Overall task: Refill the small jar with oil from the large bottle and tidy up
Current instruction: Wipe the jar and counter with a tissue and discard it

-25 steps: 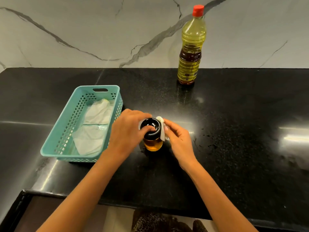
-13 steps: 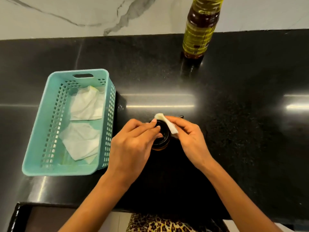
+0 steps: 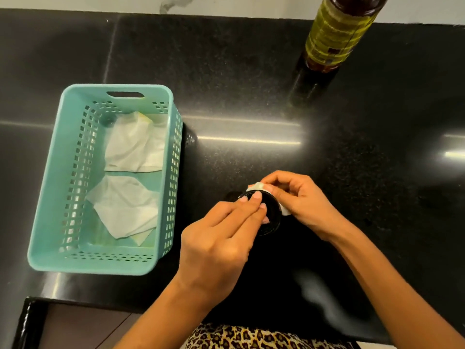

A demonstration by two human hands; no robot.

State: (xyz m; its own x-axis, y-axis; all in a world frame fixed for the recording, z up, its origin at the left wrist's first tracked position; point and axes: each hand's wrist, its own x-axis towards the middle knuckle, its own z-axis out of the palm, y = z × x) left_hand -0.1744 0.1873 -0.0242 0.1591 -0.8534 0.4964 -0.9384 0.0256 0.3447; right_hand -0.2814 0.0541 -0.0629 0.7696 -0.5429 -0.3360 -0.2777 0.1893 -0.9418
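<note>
Basket (image 3: 50,222) left of jar (image 3: 273,217); bottle (image 3: 334,39) behind.

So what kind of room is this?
Most likely a home kitchen: a polished black stone counter, a marble-look wall behind it, and a big bottle of cooking oil standing on it.

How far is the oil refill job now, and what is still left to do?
Pouring looks finished: the large bottle stands upright at the back of the counter, untouched. In hand: the left hand steadies the small jar by its black top while the right hand presses a folded tissue against its rim, apparently wiping it. Two used tissues lie in the teal basket. Left: dropping this tissue in.
</note>
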